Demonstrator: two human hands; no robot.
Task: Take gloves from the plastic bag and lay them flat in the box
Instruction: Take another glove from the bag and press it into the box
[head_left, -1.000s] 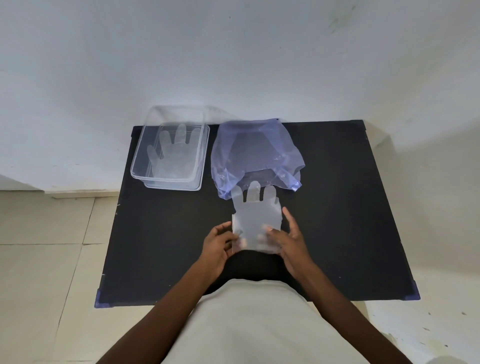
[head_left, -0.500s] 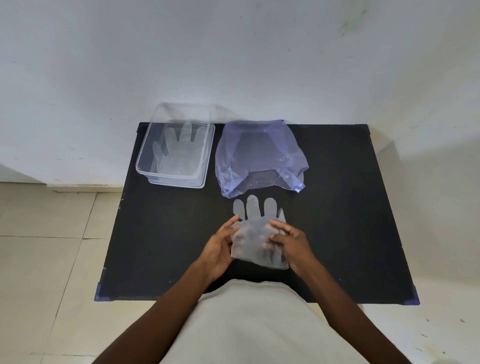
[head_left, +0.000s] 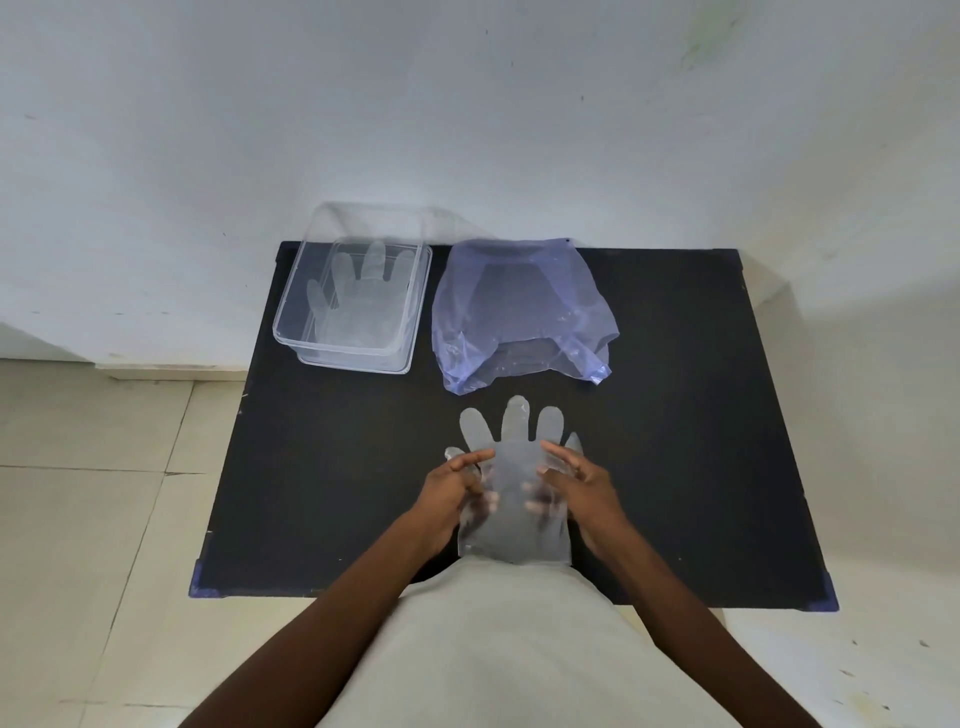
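Head view: left hand (head_left: 451, 488) and right hand (head_left: 582, 486) pinch the thin translucent plastic glove (head_left: 511, 499) between thumbs and curled fingers, its cuff hanging below them.

Box (head_left: 358, 306) left of bag (head_left: 519, 317), on table (head_left: 701, 415)

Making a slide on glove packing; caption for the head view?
Both hands hold a clear glove over the black table; another lies in the box beside the bag.
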